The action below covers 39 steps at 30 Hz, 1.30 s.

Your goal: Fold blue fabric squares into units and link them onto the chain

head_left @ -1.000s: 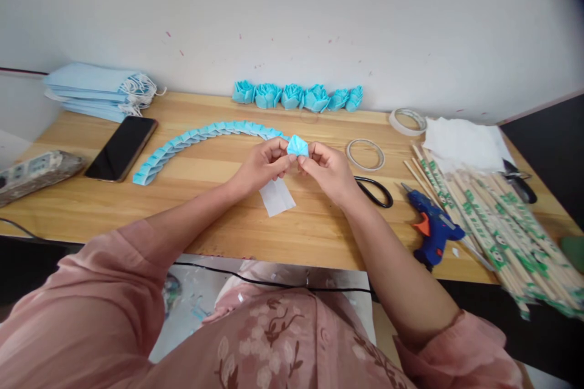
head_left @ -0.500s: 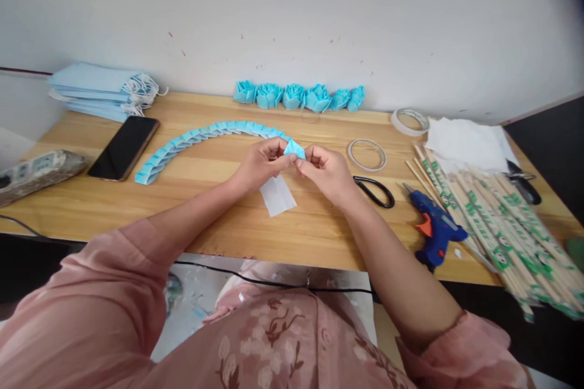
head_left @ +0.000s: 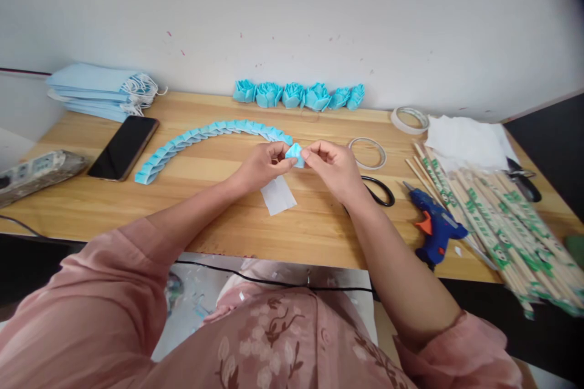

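Observation:
A small folded light-blue piece (head_left: 295,154), thin like paper or fabric, is pinched between my two hands above the table. My left hand (head_left: 263,165) grips its left side with thumb and fingers. At its right side, my right hand (head_left: 332,165) has thumb and forefinger closed on the edge. Just beyond the hands ends a curved row of overlapping folded blue pieces (head_left: 214,131) that lies on the table. A white square sheet (head_left: 278,196) rests below my left hand. Scissors (head_left: 378,190) with black handles lie partly hidden under my right hand and wrist.
Several blue flowers (head_left: 292,95) line the wall. Left are stacked face masks (head_left: 91,88), a phone (head_left: 123,147) and a power strip (head_left: 41,170). Right are tape rolls (head_left: 409,120), a blue glue gun (head_left: 435,228), wrapped chopsticks (head_left: 506,225) and white sheets (head_left: 465,143).
My right hand has shifted slightly right and covers more of the scissors. The folded blue piece now shows as a more upright, pointed shape.

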Each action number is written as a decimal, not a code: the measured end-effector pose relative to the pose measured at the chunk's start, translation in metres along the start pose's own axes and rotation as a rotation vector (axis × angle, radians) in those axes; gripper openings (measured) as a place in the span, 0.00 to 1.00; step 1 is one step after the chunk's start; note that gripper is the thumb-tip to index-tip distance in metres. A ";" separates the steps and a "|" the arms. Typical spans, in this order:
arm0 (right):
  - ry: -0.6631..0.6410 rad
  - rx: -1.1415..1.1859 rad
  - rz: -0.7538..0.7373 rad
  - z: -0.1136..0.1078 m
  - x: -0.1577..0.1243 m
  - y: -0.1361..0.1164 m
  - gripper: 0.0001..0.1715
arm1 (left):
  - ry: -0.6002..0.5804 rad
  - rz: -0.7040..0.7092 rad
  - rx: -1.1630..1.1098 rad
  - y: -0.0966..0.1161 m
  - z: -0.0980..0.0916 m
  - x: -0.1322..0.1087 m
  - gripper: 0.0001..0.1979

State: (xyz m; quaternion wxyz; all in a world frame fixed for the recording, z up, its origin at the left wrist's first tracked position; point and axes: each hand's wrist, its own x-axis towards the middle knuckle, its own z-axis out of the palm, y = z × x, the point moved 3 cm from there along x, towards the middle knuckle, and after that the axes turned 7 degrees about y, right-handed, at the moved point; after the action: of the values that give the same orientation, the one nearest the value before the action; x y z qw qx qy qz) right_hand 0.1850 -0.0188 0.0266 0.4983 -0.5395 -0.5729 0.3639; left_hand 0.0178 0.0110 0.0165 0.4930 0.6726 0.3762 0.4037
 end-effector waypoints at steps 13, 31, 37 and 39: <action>-0.092 0.023 0.009 0.004 -0.001 0.004 0.18 | -0.059 0.050 0.117 -0.001 0.004 -0.002 0.13; -0.111 0.045 0.030 0.004 -0.001 0.009 0.17 | 0.007 0.034 0.150 0.000 0.002 -0.003 0.11; -0.106 0.138 0.071 0.005 -0.001 0.010 0.17 | 0.004 0.045 0.131 0.004 0.002 -0.003 0.14; -0.089 0.135 0.076 0.005 -0.001 0.009 0.18 | -0.006 0.037 0.122 0.005 0.001 -0.003 0.14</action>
State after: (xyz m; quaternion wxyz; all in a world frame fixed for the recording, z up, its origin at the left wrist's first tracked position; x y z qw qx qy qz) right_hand 0.1821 -0.0179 0.0168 0.4936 -0.5094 -0.5475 0.4440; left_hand 0.0184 0.0069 0.0206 0.4446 0.7094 0.3863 0.3872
